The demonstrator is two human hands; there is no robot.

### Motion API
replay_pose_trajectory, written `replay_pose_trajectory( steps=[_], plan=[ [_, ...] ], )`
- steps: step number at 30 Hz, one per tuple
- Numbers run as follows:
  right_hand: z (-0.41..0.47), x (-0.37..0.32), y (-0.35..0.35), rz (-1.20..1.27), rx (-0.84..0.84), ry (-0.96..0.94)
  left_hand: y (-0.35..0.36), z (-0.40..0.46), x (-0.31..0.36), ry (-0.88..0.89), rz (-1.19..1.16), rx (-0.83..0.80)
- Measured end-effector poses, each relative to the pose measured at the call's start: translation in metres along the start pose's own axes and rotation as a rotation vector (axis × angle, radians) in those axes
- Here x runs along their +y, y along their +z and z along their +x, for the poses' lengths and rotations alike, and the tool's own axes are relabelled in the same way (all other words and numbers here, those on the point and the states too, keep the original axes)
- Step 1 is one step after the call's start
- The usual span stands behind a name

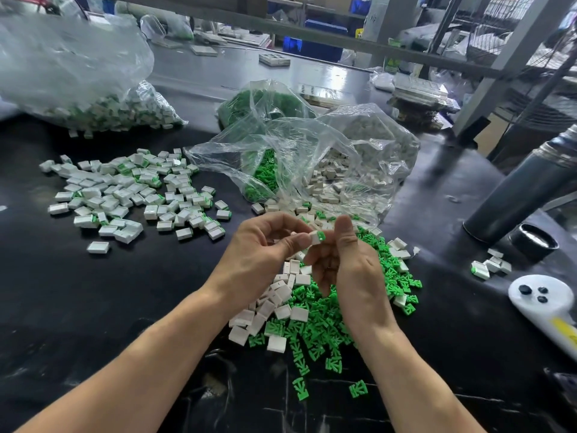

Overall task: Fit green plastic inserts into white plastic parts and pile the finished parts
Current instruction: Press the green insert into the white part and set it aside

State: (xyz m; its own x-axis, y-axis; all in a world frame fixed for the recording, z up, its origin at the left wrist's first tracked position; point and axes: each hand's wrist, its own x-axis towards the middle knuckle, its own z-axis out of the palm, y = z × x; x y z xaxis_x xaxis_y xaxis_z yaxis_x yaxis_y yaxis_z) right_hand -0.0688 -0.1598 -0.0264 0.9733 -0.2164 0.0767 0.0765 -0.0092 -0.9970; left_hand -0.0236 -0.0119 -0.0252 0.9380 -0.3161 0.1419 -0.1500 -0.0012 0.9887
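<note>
My left hand (265, 254) and my right hand (346, 260) meet above the black table, both pinching one small white plastic part (315, 237) with a green insert (321, 235) showing at its right end. Below my hands lies a mixed heap of loose white parts (281, 295) and green inserts (315, 326). A spread pile of finished white-and-green parts (131, 195) lies to the left.
Open clear bags (312, 157) of green inserts and white parts lie behind my hands. A large bag of finished parts (93, 98) sits far left. A dark flask (524, 195), its cap (538, 242), a white controller (543, 304) and a few parts (490, 265) are at the right.
</note>
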Motion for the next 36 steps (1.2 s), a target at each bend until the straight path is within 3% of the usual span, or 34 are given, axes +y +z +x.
replay_pose_trajectory(
  steps=[7,13,20,36],
  plan=[
    [0.0,-0.001,0.005,-0.014,-0.008,0.076,0.011,-0.004,0.001,0.046,-0.013,-0.076],
    [0.0,-0.001,0.01,0.016,0.016,0.017,0.017,-0.009,0.005,0.048,-0.031,-0.108],
    [0.001,0.0,0.011,0.036,-0.041,-0.024,0.017,-0.009,0.006,0.04,0.032,-0.062],
    [0.003,0.008,0.016,-0.143,0.08,-0.129,0.019,-0.01,0.004,0.058,0.005,-0.023]
  ],
)
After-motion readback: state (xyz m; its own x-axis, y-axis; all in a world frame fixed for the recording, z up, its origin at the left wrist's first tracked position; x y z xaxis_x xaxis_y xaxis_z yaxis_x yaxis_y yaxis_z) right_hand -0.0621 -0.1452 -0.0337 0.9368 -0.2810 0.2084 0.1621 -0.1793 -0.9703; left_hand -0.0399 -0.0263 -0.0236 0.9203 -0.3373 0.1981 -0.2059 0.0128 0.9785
